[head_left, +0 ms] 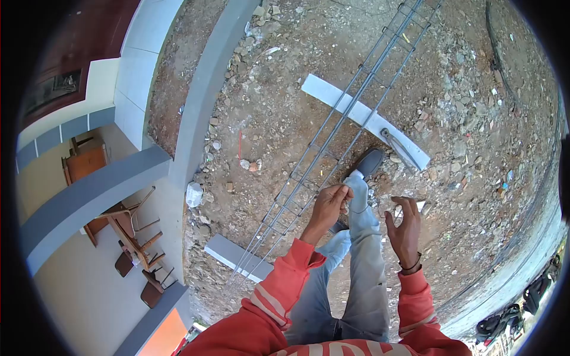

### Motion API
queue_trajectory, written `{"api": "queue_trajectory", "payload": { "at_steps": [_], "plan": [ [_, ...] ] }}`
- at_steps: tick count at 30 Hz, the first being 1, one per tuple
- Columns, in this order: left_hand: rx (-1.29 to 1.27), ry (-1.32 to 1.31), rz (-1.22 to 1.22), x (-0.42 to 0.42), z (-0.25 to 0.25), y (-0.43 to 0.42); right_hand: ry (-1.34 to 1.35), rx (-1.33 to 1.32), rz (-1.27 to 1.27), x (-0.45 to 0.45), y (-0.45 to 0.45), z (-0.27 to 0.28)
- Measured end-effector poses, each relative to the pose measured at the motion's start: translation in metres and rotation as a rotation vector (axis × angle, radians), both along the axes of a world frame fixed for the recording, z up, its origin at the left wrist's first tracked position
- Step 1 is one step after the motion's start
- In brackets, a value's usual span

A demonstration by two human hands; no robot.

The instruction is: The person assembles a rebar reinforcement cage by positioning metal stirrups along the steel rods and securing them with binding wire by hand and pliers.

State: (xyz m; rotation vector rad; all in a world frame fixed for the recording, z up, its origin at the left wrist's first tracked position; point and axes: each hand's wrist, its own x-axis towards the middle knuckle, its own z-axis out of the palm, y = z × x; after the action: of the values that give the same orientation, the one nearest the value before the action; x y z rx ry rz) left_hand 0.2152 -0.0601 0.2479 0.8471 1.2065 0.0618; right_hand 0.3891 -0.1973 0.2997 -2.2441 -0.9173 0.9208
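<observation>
My left hand (330,209) is closed in a pinch above my legs, just right of the rebar cage (333,137). Whatever its fingertips hold is too thin to make out, perhaps a bit of wire. To its right, my right hand (405,230) is raised with thumb and fingers curved and apart, and nothing shows in it. The cage, long bars joined by stirrups, runs diagonally across the ground. It rests over a white slab (368,117) farther off and a grey block (228,249) nearer me. A pair of dark metal pincers (401,149) lies on the slab's right end.
Rubble and stones cover the dirt ground (279,107). My shoe (369,163) stands close beside the cage. On the left a low grey wall (202,89) borders a porch with wooden chairs (122,228). A dark cable (499,53) lies at the upper right.
</observation>
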Motion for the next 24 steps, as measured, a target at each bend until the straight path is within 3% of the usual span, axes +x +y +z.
{"api": "queue_trajectory", "payload": {
  "at_steps": [3,7,9,10,11,13,16,18,20,23,24],
  "plan": [
    [-0.067,-0.041,-0.079,0.037,0.002,0.02,-0.041,0.09,0.14,0.006,0.06,0.021],
    [-0.006,-0.081,-0.045,0.07,-0.009,0.035,0.047,0.058,0.155,0.003,0.093,-0.025],
    [0.508,0.085,-0.626,0.082,-0.006,0.056,0.317,-0.135,0.099,0.011,0.093,-0.057],
    [0.587,0.103,-0.683,0.088,-0.004,0.063,0.187,0.004,0.1,0.007,0.089,-0.075],
    [0.595,0.106,-0.697,0.09,-0.01,0.074,0.191,0.013,0.088,0.008,0.086,-0.095],
    [0.436,0.388,-1.095,0.095,-0.021,0.1,0.168,-0.011,0.149,0.012,0.084,-0.123],
    [0.542,0.31,-0.851,0.093,-0.039,0.128,0.216,-0.068,-0.027,0.017,0.09,-0.132],
    [0.55,0.429,-0.732,0.08,-0.067,0.142,0.218,-0.122,-0.085,0.008,0.088,-0.144],
    [0.508,0.374,-0.53,0.072,-0.091,0.159,0.103,-0.024,-0.189,-0.006,0.088,-0.162],
    [0.464,0.461,-0.429,0.06,-0.147,0.183,0.181,-0.066,-0.362,-0.011,0.1,-0.194],
    [0.459,0.364,-0.314,0.06,-0.169,0.185,0.171,-0.054,-0.383,-0.005,0.108,-0.204]
  ]
}}
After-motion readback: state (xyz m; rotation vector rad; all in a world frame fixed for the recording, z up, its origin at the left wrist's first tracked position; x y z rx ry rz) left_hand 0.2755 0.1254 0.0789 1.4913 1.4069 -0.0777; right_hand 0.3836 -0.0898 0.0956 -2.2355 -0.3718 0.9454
